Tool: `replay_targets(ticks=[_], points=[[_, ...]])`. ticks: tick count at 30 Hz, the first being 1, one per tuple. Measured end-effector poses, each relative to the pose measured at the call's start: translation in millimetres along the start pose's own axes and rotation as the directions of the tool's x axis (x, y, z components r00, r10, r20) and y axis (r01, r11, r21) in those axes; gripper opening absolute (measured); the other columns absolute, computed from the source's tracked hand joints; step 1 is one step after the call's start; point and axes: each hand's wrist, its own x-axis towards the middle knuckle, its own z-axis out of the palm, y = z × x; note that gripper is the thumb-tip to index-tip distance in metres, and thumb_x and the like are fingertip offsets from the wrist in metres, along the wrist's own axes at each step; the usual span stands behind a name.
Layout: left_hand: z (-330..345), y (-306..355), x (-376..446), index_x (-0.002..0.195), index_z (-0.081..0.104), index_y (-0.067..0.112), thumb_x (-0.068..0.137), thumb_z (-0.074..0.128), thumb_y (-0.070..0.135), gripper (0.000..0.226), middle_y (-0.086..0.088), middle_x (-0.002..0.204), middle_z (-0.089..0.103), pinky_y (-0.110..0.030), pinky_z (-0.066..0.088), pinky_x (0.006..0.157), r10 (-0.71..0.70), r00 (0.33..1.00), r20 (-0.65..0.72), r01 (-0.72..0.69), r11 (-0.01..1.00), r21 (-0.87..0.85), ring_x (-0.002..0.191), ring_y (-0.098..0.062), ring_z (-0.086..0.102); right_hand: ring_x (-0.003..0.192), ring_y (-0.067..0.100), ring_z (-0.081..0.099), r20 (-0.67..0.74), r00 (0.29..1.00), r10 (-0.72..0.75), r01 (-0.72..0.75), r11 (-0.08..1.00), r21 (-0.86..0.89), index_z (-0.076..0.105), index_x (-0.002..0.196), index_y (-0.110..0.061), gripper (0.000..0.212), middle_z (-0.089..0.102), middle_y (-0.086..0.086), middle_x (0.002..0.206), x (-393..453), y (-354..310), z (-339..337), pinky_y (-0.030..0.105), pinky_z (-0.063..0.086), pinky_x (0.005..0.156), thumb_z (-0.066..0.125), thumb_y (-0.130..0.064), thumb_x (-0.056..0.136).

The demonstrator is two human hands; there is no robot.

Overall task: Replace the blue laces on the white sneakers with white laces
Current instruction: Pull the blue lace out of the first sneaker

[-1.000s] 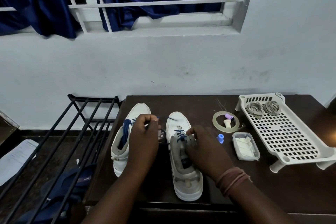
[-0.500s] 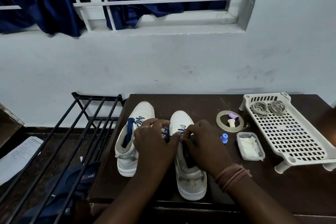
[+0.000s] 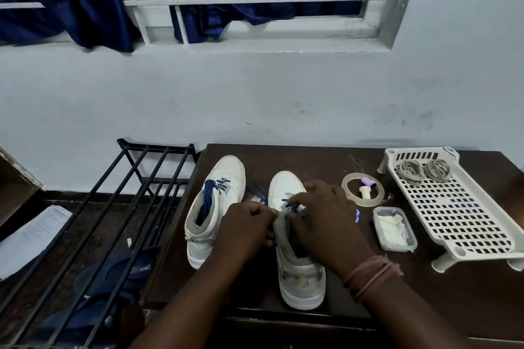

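Two white high-top sneakers stand side by side on the dark table (image 3: 326,159), toes toward the wall. The left sneaker (image 3: 218,201) still carries its blue lace (image 3: 211,193), bunched at the tongue. Both hands work over the right sneaker (image 3: 297,278). My left hand (image 3: 243,228) curls against its left collar edge, fingers closed. My right hand (image 3: 326,218) pinches the blue lace (image 3: 290,205) at the eyelets. A loose lace end (image 3: 256,188) trails between the shoes. Two coiled pale laces (image 3: 422,168) lie in the white perforated tray (image 3: 459,224).
A tape ring (image 3: 347,193) with a small purple and cream item inside sits right of the shoes. A clear lidded box (image 3: 394,228) lies beside the tray. A black metal rack (image 3: 119,207) stands left of the table, a blue bag (image 3: 122,272) beneath it.
My left hand came down from the raised lace pull to the right sneaker's collar. Both hands closed in together over the eyelets. The camera tilted slightly.
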Motion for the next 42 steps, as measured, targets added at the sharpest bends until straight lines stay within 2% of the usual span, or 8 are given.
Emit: replay_targets(ticks=[9, 16, 21, 24, 27, 33, 37, 42], points=[[-1, -1, 0, 0.084, 0.078, 0.012, 0.090, 0.067, 0.017, 0.013, -0.014, 0.072, 0.074, -0.034, 0.062, 0.065, 0.010, 1.000, 0.015, -0.009, 0.998, -0.057, 0.059, -0.017, 0.068, 0.091, 0.018, 0.053, -0.287, 0.914, 0.287, -0.210, 0.940, 0.270, 0.051, 0.083, -0.030, 0.005, 0.057, -0.010, 0.093, 6, 7, -17, 0.038, 0.043, 0.078, 0.054, -0.029, 0.086], [-2, 0, -1, 0.082, 0.079, 0.020, 0.088, 0.069, 0.026, 0.013, -0.003, 0.058, 0.067, -0.025, 0.052, 0.057, 0.057, 0.998, 0.020, -0.057, 0.998, 0.018, 0.052, -0.013, 0.060, 0.122, 0.021, 0.043, 0.081, 0.997, 0.014, -0.012, 1.000, -0.025, 0.067, 0.102, -0.037, 0.035, 0.049, -0.013, 0.129, -2, 5, 6, 0.046, 0.036, 0.102, 0.043, -0.046, 0.078], [-3, 0, -2, 0.084, 0.079, 0.019, 0.089, 0.069, 0.026, 0.013, -0.002, 0.059, 0.066, -0.021, 0.050, 0.053, 0.074, 0.997, 0.025, -0.074, 0.997, 0.028, 0.051, -0.011, 0.059, 0.093, 0.015, 0.056, -0.112, 0.988, 0.106, -0.092, 0.988, 0.127, 0.060, 0.075, -0.030, 0.010, 0.060, -0.013, 0.095, 2, 2, -5, 0.038, 0.045, 0.082, 0.056, -0.034, 0.084], [-2, 0, -2, 0.084, 0.079, 0.019, 0.089, 0.069, 0.028, 0.014, -0.001, 0.059, 0.066, -0.021, 0.049, 0.052, 0.067, 0.997, 0.023, -0.068, 0.997, 0.026, 0.051, -0.010, 0.058, 0.076, 0.020, 0.063, -0.037, 0.887, 0.460, -0.253, 0.552, 0.795, 0.055, 0.081, -0.016, 0.011, 0.071, 0.005, 0.084, 12, -3, -29, 0.035, 0.049, 0.071, 0.056, -0.021, 0.091], [-1, -1, -1, 0.084, 0.079, 0.020, 0.089, 0.069, 0.029, 0.014, -0.001, 0.060, 0.066, -0.022, 0.049, 0.054, 0.065, 0.998, 0.026, -0.066, 0.997, 0.030, 0.052, -0.011, 0.058, 0.065, 0.022, 0.059, 0.130, 0.862, 0.491, -0.230, 0.151, 0.961, 0.052, 0.091, -0.007, 0.004, 0.069, 0.011, 0.071, 16, -5, -44, 0.030, 0.051, 0.063, 0.051, -0.008, 0.095], [-1, -3, 2, 0.083, 0.078, 0.020, 0.089, 0.069, 0.027, 0.013, 0.000, 0.060, 0.067, -0.025, 0.052, 0.056, 0.080, 0.996, 0.028, -0.081, 0.996, 0.037, 0.053, -0.009, 0.059, 0.088, 0.011, 0.052, 0.031, 0.999, 0.043, -0.046, 0.993, 0.112, 0.061, 0.101, -0.037, 0.022, 0.056, -0.009, 0.092, 3, 4, -13, 0.033, 0.044, 0.083, 0.062, -0.049, 0.083], [-1, -4, 3, 0.082, 0.078, 0.021, 0.088, 0.070, 0.029, 0.013, -0.003, 0.061, 0.068, -0.027, 0.052, 0.059, 0.089, 0.996, 0.022, -0.090, 0.995, 0.040, 0.054, -0.011, 0.060, 0.096, 0.019, 0.047, 0.055, 0.998, 0.030, -0.027, 0.998, -0.058, 0.067, 0.088, -0.036, 0.013, 0.049, -0.010, 0.092, 2, 1, -7, 0.035, 0.037, 0.083, 0.062, -0.047, 0.084], [0, -4, 2, 0.084, 0.077, 0.018, 0.090, 0.070, 0.031, 0.017, 0.000, 0.059, 0.065, -0.022, 0.048, 0.054, 0.083, 0.996, 0.008, -0.084, 0.996, 0.039, 0.051, -0.010, 0.056, 0.062, 0.002, 0.051, -0.108, 0.948, 0.300, -0.152, 0.723, 0.674, 0.063, 0.070, -0.013, 0.021, 0.060, -0.008, 0.066, 15, 8, -31, 0.023, 0.042, 0.064, 0.067, -0.021, 0.089]])
